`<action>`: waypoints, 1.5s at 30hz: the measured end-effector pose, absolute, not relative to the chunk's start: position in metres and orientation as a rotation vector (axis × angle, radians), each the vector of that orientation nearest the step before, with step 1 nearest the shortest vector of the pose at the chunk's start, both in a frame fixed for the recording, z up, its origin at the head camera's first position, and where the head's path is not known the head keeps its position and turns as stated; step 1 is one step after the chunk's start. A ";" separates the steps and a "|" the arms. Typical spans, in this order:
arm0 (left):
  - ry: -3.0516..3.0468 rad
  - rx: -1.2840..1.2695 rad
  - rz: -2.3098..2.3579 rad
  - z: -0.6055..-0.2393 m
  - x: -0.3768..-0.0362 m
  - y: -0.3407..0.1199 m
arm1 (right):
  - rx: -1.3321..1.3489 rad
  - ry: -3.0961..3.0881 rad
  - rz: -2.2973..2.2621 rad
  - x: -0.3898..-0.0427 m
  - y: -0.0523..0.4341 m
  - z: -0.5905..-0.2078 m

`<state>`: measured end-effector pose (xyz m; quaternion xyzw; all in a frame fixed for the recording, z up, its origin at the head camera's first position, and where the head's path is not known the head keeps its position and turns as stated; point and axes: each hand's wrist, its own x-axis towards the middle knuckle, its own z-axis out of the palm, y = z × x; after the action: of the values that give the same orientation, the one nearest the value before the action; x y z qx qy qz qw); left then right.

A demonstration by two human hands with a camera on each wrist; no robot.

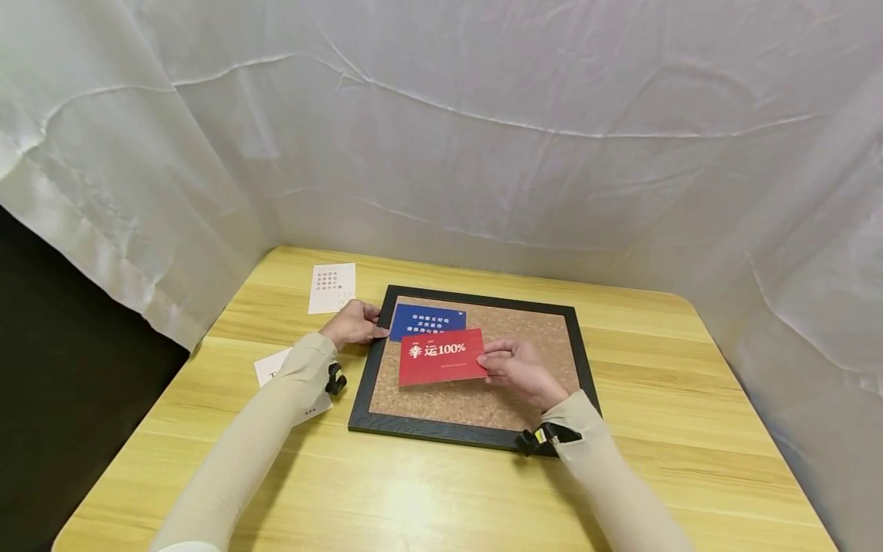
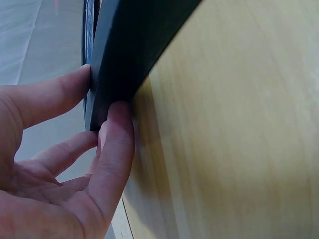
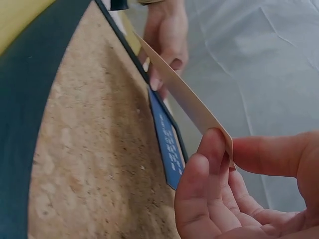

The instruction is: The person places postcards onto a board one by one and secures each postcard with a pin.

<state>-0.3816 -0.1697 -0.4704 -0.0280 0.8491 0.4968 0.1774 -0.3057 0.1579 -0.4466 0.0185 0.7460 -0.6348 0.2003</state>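
A cork board [image 1: 441, 402] in a black frame lies on the table. A blue card [image 1: 422, 314] with white writing is on its upper left part. My right hand [image 1: 520, 373] pinches the right edge of a red card [image 1: 441, 368], thumb on one face and fingers on the other. That card is held above the cork and overlaps the lower part of the blue card in the head view; in the right wrist view its pale back [image 3: 184, 94] shows. At the frame's left side, my left hand [image 1: 353, 323] grips the black border [image 2: 124, 55] between thumb and fingers.
A white printed card [image 1: 333, 287] lies on the wooden table [image 1: 655, 376], left of the board's upper corner. Another white card [image 1: 313, 410] is partly hidden under the left forearm. Pale curtains [image 1: 483, 169] hang behind the table and at its sides.
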 end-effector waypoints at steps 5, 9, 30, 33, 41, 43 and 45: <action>2.395 -0.064 1.416 -0.471 -0.382 -0.169 | 0.030 2.086 -1.769 -0.303 0.149 -0.451; 2.393 -0.065 1.422 -0.472 -0.381 -0.168 | 0.030 2.105 -1.757 -0.302 0.145 -0.454; 2.392 -0.078 1.434 -0.473 -0.382 -0.169 | 0.043 2.249 -1.703 -0.298 0.137 -0.463; 2.393 -0.076 1.427 -0.473 -0.381 -0.169 | 0.024 2.305 -1.628 -0.297 0.134 -0.464; 2.395 -0.076 1.427 -0.472 -0.381 -0.169 | 0.014 2.290 -1.601 -0.295 0.128 -0.464; 2.396 -0.074 1.425 -0.472 -0.381 -0.169 | 0.022 2.277 -1.605 -0.295 0.127 -0.464; 2.396 -0.073 1.424 -0.472 -0.381 -0.169 | 0.035 2.258 -1.614 -0.295 0.126 -0.464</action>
<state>-0.3808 -0.1693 -0.4715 -0.0256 0.8460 0.5027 0.1756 -0.2955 0.1261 -0.4638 0.0126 0.7998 -0.5718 0.1821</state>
